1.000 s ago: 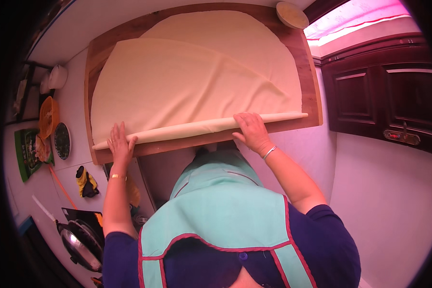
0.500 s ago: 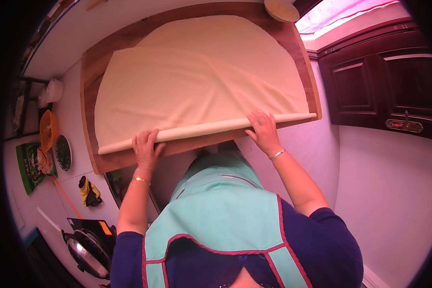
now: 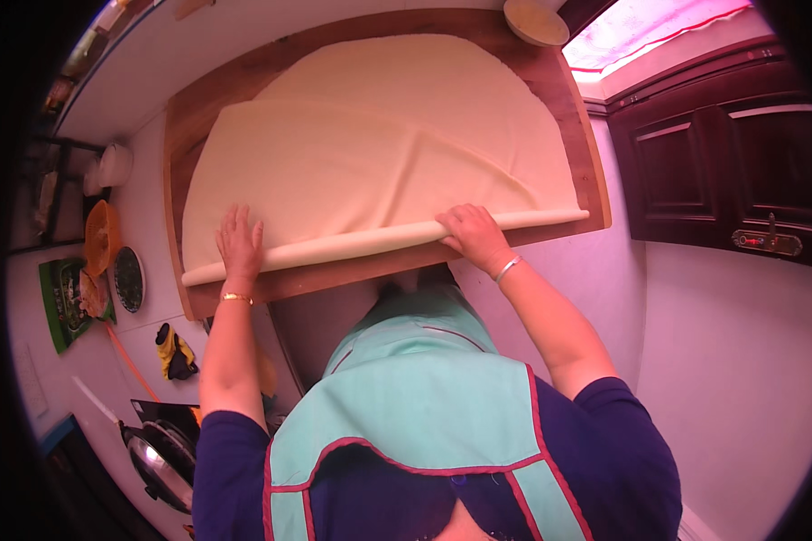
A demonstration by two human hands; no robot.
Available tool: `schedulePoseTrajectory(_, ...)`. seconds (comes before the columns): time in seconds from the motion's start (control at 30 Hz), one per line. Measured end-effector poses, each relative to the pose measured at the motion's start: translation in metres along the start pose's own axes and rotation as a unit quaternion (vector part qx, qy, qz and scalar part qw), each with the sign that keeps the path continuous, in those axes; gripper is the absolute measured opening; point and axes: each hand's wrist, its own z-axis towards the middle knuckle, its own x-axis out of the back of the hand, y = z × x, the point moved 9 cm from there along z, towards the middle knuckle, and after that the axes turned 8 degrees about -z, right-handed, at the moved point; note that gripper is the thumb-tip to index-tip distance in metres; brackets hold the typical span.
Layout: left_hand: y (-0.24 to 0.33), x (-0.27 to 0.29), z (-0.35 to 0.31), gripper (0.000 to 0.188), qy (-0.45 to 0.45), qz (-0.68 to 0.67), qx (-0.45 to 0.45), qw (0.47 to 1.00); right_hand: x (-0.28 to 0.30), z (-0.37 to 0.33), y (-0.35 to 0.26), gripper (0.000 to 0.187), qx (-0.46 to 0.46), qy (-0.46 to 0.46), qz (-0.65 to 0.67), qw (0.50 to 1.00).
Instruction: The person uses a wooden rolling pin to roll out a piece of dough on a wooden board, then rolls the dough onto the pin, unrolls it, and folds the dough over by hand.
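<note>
A large, thin sheet of pale dough point(image 3: 361, 117) covers most of a wooden board point(image 3: 590, 171). Along its near edge runs a long pale roll of dough point(image 3: 352, 243); whether a rolling pin lies inside is hidden. My left hand point(image 3: 239, 245) rests palm down across the roll's left part, its fingers stretched out onto the sheet. Right of the middle, my right hand point(image 3: 474, 236) has its fingers curled over the roll. A few creases run through the sheet's middle and right, between the hands and beyond.
A round pale bowl point(image 3: 536, 22) stands at the board's far right corner. Dark cabinet doors point(image 3: 722, 162) are on the right. At left are an orange basket point(image 3: 102, 236), yellow-and-black gloves point(image 3: 175, 352) and a lidded pan point(image 3: 161, 462).
My left hand has moved left and forward, its fingers straightening onto the sheet. My right hand has slid left along the roll. Creases at the sheet's left have smoothed out.
</note>
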Motion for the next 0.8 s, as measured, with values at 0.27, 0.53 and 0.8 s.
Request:
schedulePoseTrajectory(0.27,0.117,0.0,-0.057,0.044,-0.047,-0.08,-0.178,0.98,0.013,-0.034,0.034,0.045,-0.052,0.037,-0.074,0.995)
schedulePoseTrajectory(0.53,0.052,-0.01,-0.042,0.046,-0.193,-0.089,-0.125,0.969,0.002,-0.022,0.009,0.048,-0.016,0.045,-0.052,0.998)
schedulePoseTrajectory(0.8,0.012,-0.006,0.002,0.039,-0.013,-0.012,-0.027,0.999,-0.001,0.001,0.005,0.041,-0.008,-0.02,0.019,1.0)
